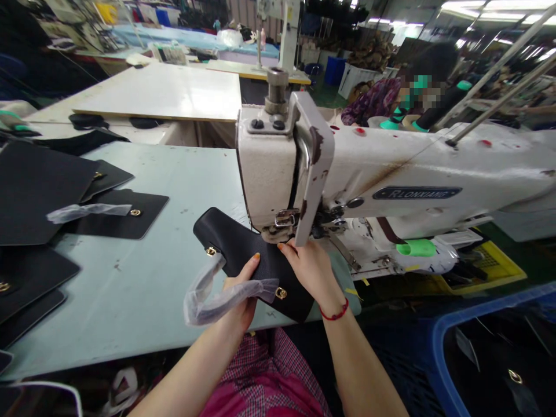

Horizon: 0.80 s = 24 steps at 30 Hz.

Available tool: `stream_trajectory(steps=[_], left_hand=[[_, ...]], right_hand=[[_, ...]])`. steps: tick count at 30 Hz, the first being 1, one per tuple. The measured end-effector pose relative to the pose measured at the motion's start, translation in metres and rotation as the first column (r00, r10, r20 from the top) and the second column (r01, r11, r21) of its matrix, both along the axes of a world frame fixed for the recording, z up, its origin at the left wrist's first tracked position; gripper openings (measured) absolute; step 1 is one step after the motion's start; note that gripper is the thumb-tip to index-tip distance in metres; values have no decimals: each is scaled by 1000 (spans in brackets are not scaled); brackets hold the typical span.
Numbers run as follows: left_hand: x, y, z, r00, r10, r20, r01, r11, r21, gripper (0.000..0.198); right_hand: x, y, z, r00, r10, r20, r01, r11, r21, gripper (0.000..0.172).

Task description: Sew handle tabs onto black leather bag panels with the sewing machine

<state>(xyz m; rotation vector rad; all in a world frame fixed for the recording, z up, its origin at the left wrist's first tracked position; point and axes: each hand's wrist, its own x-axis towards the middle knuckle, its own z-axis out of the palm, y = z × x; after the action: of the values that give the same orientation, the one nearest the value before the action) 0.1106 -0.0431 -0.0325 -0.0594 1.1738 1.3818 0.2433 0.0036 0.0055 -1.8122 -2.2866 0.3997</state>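
Item: black leather-like flat panels [41,191] with gold-coloured metal fittings, overlapping at the far left of a pale blue-green worktable [143,289]. Risk: a sweep of the left arm could slide or scuff them.

Item: looped carrying strap in cloudy plastic wrap [200,310], slack over the left wrist area. Risk: being loose, it could snag the arm or drag on the work.

Item: left hand [244,310], thumb on top and fingers beneath, gripping the black folded leather-like piece [237,240] with gold-coloured turn fittings. This piece lies tilted at the table's front edge, its far side at the needle area. Risk: uneven pull from the two hands could skew the stitch line.

Item: white, chipped-paint sewing machine [282,174], head directly over the piece. Risk: a fitting brought under the foot could break the needle.

Item: right hand [315,275], fingertips on the piece just beside the foot; whether it pinches from below cannot be told. Risk: fingers straying inward could be pierced.
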Motion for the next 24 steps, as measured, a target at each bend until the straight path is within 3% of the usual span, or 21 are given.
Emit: stream_trajectory(steps=[8,14,19,24], left_hand=[[-4,7,2,999,-2,-39,3,1000,17,44],[-22,17,3,989,-90,-115,97,994,55,36],[-41,30,12,962,-233,-138,242,969,47,36],[-62,51,16,889,-418,-188,441,891,108,41]], right_hand=[[-3,1,-1,1000,-5,-17,5,1000,15,29],[-3,-3,-5,995,-35,-93,32,999,-31,29],[-2,-7,-13,945,-21,-327,-15,994,-108,27],[-4,-11,-28,807,-17,-590,-81,987,-139,28]])
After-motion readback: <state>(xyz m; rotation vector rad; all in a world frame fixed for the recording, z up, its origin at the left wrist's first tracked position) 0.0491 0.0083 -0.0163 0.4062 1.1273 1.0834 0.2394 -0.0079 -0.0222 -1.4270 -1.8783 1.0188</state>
